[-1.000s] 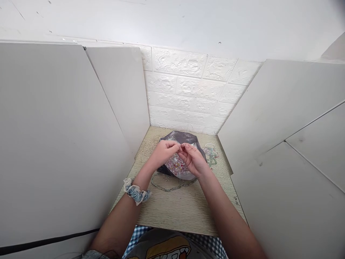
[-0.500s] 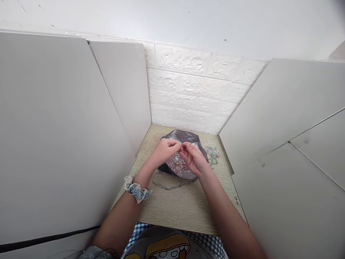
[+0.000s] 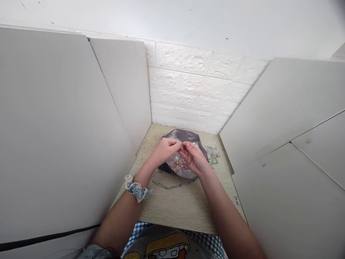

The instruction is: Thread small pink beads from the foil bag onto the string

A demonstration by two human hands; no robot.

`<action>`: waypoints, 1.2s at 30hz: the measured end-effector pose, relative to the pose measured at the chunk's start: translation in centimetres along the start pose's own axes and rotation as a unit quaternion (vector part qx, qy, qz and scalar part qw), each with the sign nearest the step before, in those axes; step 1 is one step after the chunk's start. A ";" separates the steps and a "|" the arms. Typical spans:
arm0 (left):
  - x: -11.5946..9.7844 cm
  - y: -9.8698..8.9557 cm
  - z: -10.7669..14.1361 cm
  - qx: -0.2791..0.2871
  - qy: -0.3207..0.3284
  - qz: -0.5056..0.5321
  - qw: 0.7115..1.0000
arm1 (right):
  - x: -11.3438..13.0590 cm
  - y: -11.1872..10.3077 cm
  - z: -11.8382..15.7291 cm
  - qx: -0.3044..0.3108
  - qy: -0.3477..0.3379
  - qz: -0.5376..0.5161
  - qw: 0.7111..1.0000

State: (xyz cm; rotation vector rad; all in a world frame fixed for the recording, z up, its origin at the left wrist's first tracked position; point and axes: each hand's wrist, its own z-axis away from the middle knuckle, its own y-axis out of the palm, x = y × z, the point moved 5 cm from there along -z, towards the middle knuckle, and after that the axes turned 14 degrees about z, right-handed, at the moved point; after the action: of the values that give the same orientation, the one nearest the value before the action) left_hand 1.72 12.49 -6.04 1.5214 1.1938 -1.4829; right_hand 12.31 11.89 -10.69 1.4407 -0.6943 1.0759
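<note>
In the head view, both hands meet above an open bag (image 3: 188,136) that stands on the tabletop (image 3: 175,209). The right hand (image 3: 198,161) pinches a small reddish piece (image 3: 184,145) between thumb and forefinger, its other fingers loosely curled. The left hand (image 3: 162,151) has thumb and forefinger closed together right beside that piece; whether they grip anything, such as a thread, is too fine to tell. The piece is over the bag's mouth, with pink, white and red beads (image 3: 178,164) inside below.

A long strand (image 3: 167,187) curves along the near side of the bag, and more strands (image 3: 212,154) lie bunched to its right. Small shiny bits (image 3: 236,200) sit close to the tabletop's right edge.

The likeliest trouble is a slip: the piece is tiny and held only by the fingertips, so a loosened pinch could drop it among the beads, where it would be hard to pick out. The bag is soft-sided, so a wrist leaning on its rim might tip it and spill beads. A forearm brushing the near strand could drag it, and a sideways sweep of the right arm could knock the shiny bits off the edge.
</note>
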 end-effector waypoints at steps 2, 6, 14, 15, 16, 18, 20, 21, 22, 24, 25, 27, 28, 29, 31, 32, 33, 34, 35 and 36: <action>0.0 0.0 0.0 0.001 -0.003 -0.003 1.000 | -0.1 0.0 0.0 0.003 0.000 -0.004 1.000; -0.2 0.0 0.1 -0.003 -0.007 0.003 1.000 | -0.1 -0.1 -0.1 0.005 -0.001 -0.012 1.000; -0.2 0.0 0.1 -0.009 -0.004 0.009 1.000 | -0.1 0.0 -0.1 0.002 0.004 -0.010 1.000; -0.2 0.0 0.1 -0.007 -0.002 0.011 1.000 | -0.1 0.0 -0.1 0.003 0.003 -0.010 1.000; -0.2 0.0 0.1 -0.005 -0.002 0.012 1.000 | -0.1 0.0 -0.1 0.004 0.003 -0.010 1.000; -0.2 0.0 0.0 -0.003 -0.001 0.013 1.000 | -0.2 -0.1 -0.1 0.004 0.003 -0.008 1.000; -0.1 0.0 0.0 -0.003 0.000 0.012 1.000 | -0.2 -0.1 -0.1 0.003 0.004 -0.004 1.000; 0.0 0.0 0.0 -0.003 0.001 0.011 1.000 | -0.2 -0.1 -0.1 0.002 0.004 -0.003 1.000; 0.1 0.0 0.0 -0.002 0.002 0.010 1.000 | -0.2 -0.1 -0.1 0.002 0.003 -0.001 1.000; 0.2 0.0 -0.1 -0.002 0.002 0.006 1.000 | -0.1 -0.1 -0.1 0.000 0.002 0.005 1.000; 0.2 0.0 -0.1 -0.002 0.002 0.004 1.000 | -0.1 0.0 -0.1 -0.002 0.002 0.009 1.000; 0.2 -0.1 -0.1 -0.005 0.000 0.005 1.000 | -0.1 0.1 0.0 -0.002 0.000 0.020 1.000; 0.2 -0.1 -0.1 -0.005 -0.002 0.006 1.000 | 0.0 0.1 0.0 -0.002 -0.002 0.026 1.000; 0.3 0.0 -0.1 -0.005 -0.005 0.008 1.000 | 0.0 0.2 0.0 -0.001 -0.004 0.031 1.000; 0.2 0.0 -0.1 -0.004 -0.008 0.011 1.000 | 0.0 0.2 0.0 0.001 -0.011 0.041 0.999; 0.2 0.0 -0.1 -0.003 -0.009 0.011 1.000 | 0.0 0.2 0.0 0.000 -0.014 0.044 0.999; 0.2 0.0 -0.1 -0.003 -0.010 0.011 1.000 | 0.0 0.2 0.0 -0.001 -0.016 0.047 0.999; 0.2 0.0 -0.1 -0.004 -0.011 0.011 1.000 | 0.0 0.2 -0.1 -0.004 -0.019 0.050 0.999; 0.2 0.0 -0.1 -0.004 -0.011 0.011 1.000 | 0.1 0.2 -0.1 -0.007 -0.021 0.051 0.998; 0.2 0.0 -0.1 -0.004 -0.011 0.011 1.000 | 0.1 0.2 -0.1 -0.011 -0.023 0.053 0.998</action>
State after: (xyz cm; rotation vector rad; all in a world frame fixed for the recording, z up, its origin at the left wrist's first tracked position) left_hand 1.75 12.60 -6.24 1.5043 1.1660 -1.4746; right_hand 12.19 11.94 -10.56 1.4264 -0.8215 1.1161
